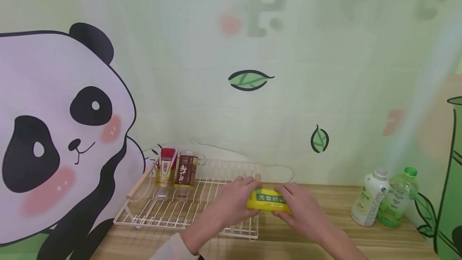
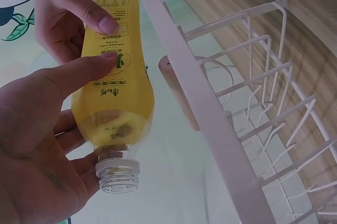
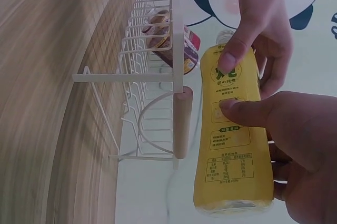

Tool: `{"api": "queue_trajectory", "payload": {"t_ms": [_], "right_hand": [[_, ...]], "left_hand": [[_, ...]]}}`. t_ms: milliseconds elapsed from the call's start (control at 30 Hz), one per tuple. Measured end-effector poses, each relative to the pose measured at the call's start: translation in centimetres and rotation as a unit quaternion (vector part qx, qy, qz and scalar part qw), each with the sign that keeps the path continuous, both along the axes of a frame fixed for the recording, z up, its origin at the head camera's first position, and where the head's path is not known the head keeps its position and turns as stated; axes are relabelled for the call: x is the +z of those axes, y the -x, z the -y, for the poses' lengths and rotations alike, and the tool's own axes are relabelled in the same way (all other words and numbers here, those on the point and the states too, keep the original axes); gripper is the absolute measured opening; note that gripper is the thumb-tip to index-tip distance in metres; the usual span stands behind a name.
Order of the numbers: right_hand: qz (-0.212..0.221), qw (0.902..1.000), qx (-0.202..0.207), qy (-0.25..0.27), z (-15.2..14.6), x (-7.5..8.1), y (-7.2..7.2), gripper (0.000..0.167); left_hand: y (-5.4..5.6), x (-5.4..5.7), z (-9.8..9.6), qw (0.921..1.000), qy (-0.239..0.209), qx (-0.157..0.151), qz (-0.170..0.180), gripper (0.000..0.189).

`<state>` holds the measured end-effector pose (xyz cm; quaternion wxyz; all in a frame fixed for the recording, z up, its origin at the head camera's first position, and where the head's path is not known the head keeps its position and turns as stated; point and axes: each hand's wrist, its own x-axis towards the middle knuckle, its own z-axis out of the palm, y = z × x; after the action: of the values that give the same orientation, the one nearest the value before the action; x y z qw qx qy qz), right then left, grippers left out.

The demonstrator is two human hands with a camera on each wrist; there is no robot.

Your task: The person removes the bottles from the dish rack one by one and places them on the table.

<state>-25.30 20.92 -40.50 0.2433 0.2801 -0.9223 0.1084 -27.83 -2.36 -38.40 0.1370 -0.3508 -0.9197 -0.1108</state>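
A yellow-labelled plastic bottle (image 1: 268,200) is held sideways in both hands, in front of the right side of a white wire rack (image 1: 173,223). My left hand (image 1: 236,199) grips the neck end, thumb on the label. Around the base end, my right hand (image 1: 302,208) has its thumb on the same side. In the left wrist view the bottle's clear threaded neck (image 2: 118,175) shows without a cap. Printed text covers the label (image 3: 229,129) in the right wrist view. Some fingers of each hand are hidden behind the bottle.
Two bottles stand in the rack's left part: a red-and-yellow one (image 1: 167,167) and a brown-labelled one (image 1: 186,169). The rack has wooden handles (image 1: 141,181). At the table's right are a white bottle (image 1: 369,198) and a green one (image 1: 397,200). A printed curtain (image 1: 202,103) hangs behind.
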Motion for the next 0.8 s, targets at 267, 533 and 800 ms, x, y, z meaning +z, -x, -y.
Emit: {"api": "queue_trajectory", "payload": {"t_ms": [267, 533, 800], "right_hand": [[0.024, 0.9996, -0.013, -0.007, -0.1, -0.1, -0.1, 0.061], [0.051, 0.9986, -0.013, -0.011, -0.5, 0.1, -0.2, 0.063], [0.062, 0.998, -0.015, -0.003, -0.7, 0.7, -0.1, 0.063]], "left_hand": [[-0.1, -0.1, -0.3, 0.9993, 0.026, -0.014, -0.022, 0.071], [-0.1, 0.7, 0.1, 0.9992, 0.016, -0.024, 0.027, 0.073], [0.0, 1.1, 0.6, 0.9982, -0.009, -0.034, 0.048, 0.073]]}}
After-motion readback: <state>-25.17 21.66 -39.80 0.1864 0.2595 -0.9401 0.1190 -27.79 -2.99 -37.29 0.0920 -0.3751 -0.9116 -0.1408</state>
